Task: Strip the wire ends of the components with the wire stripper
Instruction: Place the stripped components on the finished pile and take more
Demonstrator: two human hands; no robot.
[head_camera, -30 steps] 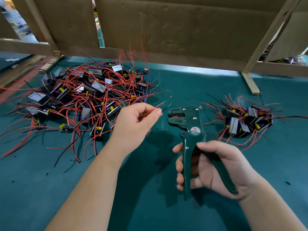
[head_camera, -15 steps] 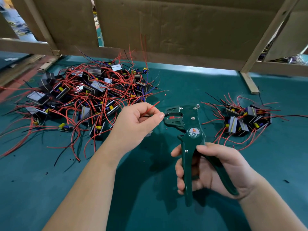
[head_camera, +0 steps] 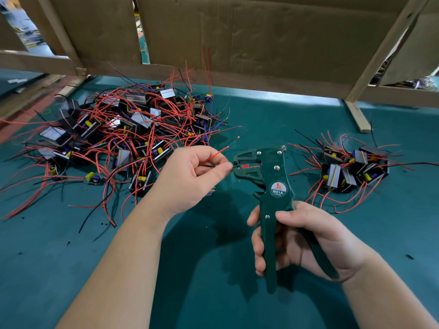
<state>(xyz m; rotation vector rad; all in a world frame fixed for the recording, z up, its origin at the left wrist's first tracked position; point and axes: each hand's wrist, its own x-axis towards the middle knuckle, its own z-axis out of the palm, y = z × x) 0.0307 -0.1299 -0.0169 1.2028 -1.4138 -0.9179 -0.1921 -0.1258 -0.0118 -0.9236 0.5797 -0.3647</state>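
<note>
The component being worked on was almost wholly hidden beneath the left hand [head_camera: 190,179]; only a small striped edge could be made out below the knuckles. Whether a wire end sat inside the tool's mouth could not be told, as that spot was covered by the thumb tip. Much of one handle was concealed by the right hand [head_camera: 304,241], and both forearms were cut off at the bottom edge.

The left hand was held above the green table mat [head_camera: 59,269] with its fingers curled. A red wire [head_camera: 215,155] and a thin dark lead were pinched between thumb and forefinger, with the red wire's free end pointing up and to the right. The thumb tip was set right at the tool's nose. The right hand was wrapped round both handles of the wire stripper [head_camera: 270,181], which was held upright in the middle of the view, head uppermost, handles partly spread.

The tool was dark green, with silver rivets, a red insert in its mouth and a round label marked W01A. A large tangle of components [head_camera: 123,138] was heaped to the left and a smaller cluster [head_camera: 351,172] to the right.
</note>
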